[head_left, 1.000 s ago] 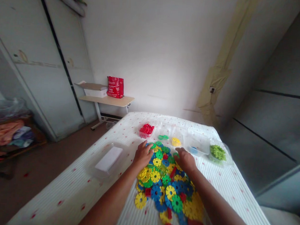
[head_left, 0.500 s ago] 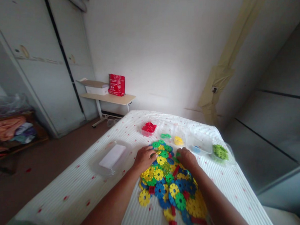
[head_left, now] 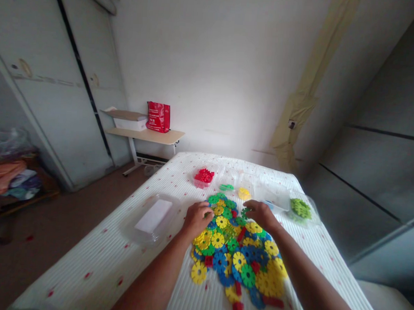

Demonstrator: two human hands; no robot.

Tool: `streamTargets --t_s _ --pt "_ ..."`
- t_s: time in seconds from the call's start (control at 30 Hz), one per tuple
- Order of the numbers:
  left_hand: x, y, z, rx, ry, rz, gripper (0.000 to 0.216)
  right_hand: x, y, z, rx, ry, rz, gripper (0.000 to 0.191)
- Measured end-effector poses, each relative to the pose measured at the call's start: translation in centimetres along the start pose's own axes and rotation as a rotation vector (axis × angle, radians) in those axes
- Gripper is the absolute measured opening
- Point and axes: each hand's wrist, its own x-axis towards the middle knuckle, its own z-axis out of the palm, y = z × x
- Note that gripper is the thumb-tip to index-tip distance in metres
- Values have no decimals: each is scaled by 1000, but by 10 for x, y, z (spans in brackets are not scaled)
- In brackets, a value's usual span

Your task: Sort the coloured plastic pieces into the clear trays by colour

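Observation:
A heap of flat plastic flower-shaped discs (head_left: 237, 252) in yellow, blue, green and red lies on the white ribbed table cover (head_left: 96, 260). My left hand (head_left: 196, 217) rests at the heap's far left edge, fingers curled down onto the discs; what they pinch is hidden. My right hand (head_left: 260, 213) hovers at the heap's far right edge with its fingers closed round a dark green disc (head_left: 244, 214).
Clear tubs stand in a row beyond the heap: red pieces (head_left: 203, 177), green (head_left: 226, 187), yellow (head_left: 243, 193), blue (head_left: 271, 201), light green (head_left: 300, 208). A clear tub with a white sheet (head_left: 152, 219) sits left. A side table with a red bag (head_left: 158, 117) stands by the wall.
My left hand has drawn back from the heap's far end to its left edge. My right hand has lifted slightly and now pinches a green disc.

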Motion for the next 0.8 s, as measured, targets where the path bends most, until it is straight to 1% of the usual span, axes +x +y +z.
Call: streamTargets --t_s 0.1,0.17,0.33,0.5,0.6,0.73,0.8 --pt "0 0 0 7 -6 -2 16 2 -10 6 -110 -138 8 38" --pt "0 0 -1 10 -6 -1 16 4 -14 11 -203 -196 19 34" --pt "0 0 -1 7 -1 -4 15 5 -13 14 -249 -219 35 30" --pt "0 2 -3 7 -8 1 15 3 -15 7 -229 -184 45 19" --pt "0 1 -4 2 -13 5 15 -2 -13 -5 -204 -141 49 11" --pt "0 0 -3 -4 -6 16 16 -17 6 -29 -108 -39 71 10" --pt "0 -1 -2 0 -6 24 16 -27 20 -38 -55 -9 122 14"
